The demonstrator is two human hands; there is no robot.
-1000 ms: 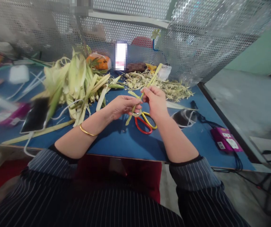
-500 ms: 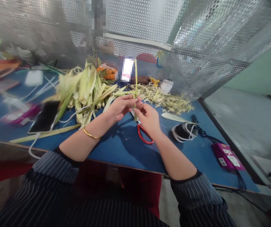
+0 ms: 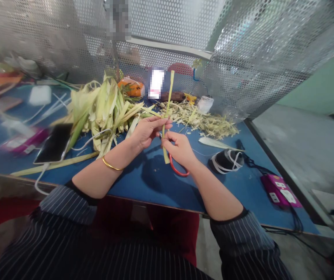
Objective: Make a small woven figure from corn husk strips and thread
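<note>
While both hands met near the middle of the frame, a narrow pale green strip (image 3: 170, 87) stood nearly upright between them, its top leaning slightly right and its lower end showing below the fingers. The left hand (image 3: 147, 132) had its grip closed, pinching the strip between thumb and fingers partway along. The right hand (image 3: 180, 148), fingers curled, pinched it lower down. A gold bangle (image 3: 112, 164) circled the left wrist.

Just below the right hand, a red handle loop (image 3: 179, 172) lay on the blue table (image 3: 155, 188); the hands hid what it joined. A large heap of husks (image 3: 105, 105) spread left of centre, and a lower pile of shredded scraps (image 3: 213, 124) lay beyond the hands, to their right. Behind these, an orange packet (image 3: 132, 88) and a lit screen (image 3: 156, 83) stood near a perforated panel (image 3: 167, 23).

Toward the left of the frame, a dark-screened phone (image 3: 53, 143) with a white cable rested beside the husks. On the right, a pale leaf (image 3: 216, 143) lay near a dark bundle (image 3: 225, 161) wrapped in white cord, with a purple socket block (image 3: 280, 189) nearer the table's right edge.
</note>
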